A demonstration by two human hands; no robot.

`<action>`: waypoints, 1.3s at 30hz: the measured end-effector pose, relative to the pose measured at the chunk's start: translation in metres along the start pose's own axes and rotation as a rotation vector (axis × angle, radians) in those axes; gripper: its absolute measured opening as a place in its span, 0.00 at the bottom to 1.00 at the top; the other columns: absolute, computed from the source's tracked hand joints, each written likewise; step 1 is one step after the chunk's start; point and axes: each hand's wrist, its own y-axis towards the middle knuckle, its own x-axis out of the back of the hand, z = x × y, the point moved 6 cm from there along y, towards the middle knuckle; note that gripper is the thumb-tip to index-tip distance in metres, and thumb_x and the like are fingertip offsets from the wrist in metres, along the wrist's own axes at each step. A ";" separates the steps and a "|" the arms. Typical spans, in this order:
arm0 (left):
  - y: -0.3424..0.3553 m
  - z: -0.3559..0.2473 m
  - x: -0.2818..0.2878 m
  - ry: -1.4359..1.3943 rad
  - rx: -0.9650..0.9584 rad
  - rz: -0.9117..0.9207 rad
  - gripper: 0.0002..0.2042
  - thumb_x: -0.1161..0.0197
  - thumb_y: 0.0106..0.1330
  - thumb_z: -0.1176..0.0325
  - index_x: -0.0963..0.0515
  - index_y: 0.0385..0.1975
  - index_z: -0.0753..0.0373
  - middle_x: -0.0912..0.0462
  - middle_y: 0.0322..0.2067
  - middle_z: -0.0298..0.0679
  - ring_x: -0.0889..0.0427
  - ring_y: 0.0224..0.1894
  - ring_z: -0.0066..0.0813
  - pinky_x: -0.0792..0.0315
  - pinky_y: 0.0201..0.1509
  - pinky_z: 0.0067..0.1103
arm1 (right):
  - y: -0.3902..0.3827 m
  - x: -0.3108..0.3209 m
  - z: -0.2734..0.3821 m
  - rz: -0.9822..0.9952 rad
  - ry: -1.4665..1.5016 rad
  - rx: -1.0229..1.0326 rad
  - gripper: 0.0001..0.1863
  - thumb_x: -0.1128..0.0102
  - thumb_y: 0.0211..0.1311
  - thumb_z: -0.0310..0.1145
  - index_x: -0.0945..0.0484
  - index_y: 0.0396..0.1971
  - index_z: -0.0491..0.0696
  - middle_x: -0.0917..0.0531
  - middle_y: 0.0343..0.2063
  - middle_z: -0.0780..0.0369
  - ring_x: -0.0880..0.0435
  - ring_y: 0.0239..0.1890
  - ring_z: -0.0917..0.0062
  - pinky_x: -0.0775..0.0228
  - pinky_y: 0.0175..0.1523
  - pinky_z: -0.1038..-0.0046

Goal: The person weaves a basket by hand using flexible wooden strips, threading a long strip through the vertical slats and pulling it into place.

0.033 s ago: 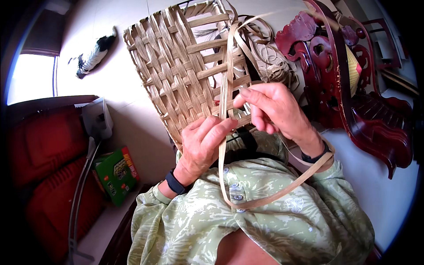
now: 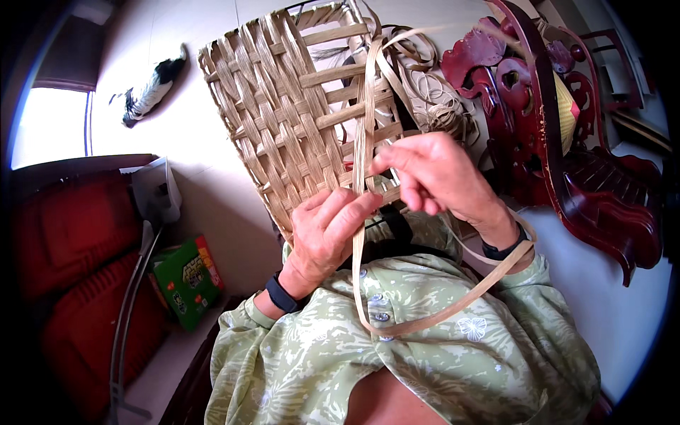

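Observation:
A woven panel [image 2: 269, 120] of flat beige strips is held on a frame before me, densely woven at the left and more open at the right. A long loose strip [image 2: 365, 127] runs down over it and loops across my shirt and round my right wrist. My left hand [image 2: 327, 234] is closed on this strip at the panel's lower edge, fingers curled over it. My right hand [image 2: 439, 177] is closed beside the strip, thumb and forefinger together at its right edge; what lies between their tips is hidden.
A heap of strips and cord [image 2: 443, 113] lies behind the panel. A carved red wooden chair [image 2: 531, 142] stands at right. A black-and-white animal [image 2: 152, 88] lies on the floor at upper left. Red cushions [image 2: 78, 219], a metal tube [image 2: 127, 319] and a green box [image 2: 180, 283] are at left.
My right hand has shifted very slightly left, toward the strip. My left hand and the panel look much the same.

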 end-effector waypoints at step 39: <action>0.001 0.004 0.000 -0.052 0.049 -0.050 0.11 0.39 0.55 0.86 0.21 0.38 0.70 0.17 0.27 0.40 0.16 0.27 0.36 0.22 0.32 0.25 | -0.176 0.283 0.054 -0.367 0.780 1.168 0.06 0.54 0.73 0.26 0.31 0.33 0.44 0.39 0.18 0.67 0.42 0.17 0.82 0.44 0.27 0.77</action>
